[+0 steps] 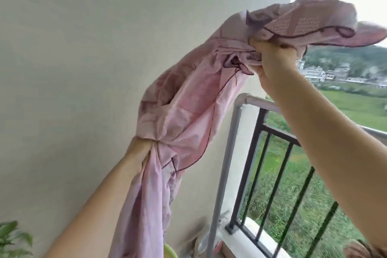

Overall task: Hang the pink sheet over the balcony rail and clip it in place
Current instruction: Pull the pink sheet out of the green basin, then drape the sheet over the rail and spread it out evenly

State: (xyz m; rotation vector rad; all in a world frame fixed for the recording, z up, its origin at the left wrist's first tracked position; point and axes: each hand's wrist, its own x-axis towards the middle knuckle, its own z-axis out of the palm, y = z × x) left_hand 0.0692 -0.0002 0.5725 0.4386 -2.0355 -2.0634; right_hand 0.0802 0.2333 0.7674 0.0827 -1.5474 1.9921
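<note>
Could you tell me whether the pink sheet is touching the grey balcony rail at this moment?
Apart. The head view shows the pink sheet lifted clear, with bare wall visible between it and the grey rail.

Pink sheet (188, 115) with dark piping, black railing (263, 153).

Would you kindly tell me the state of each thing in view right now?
pink sheet: bunched, held aloft, not on the rail.
left hand: grips the sheet's lower part.
right hand: grips the sheet's upper end.
balcony rail: no sheet over it yet.
</note>
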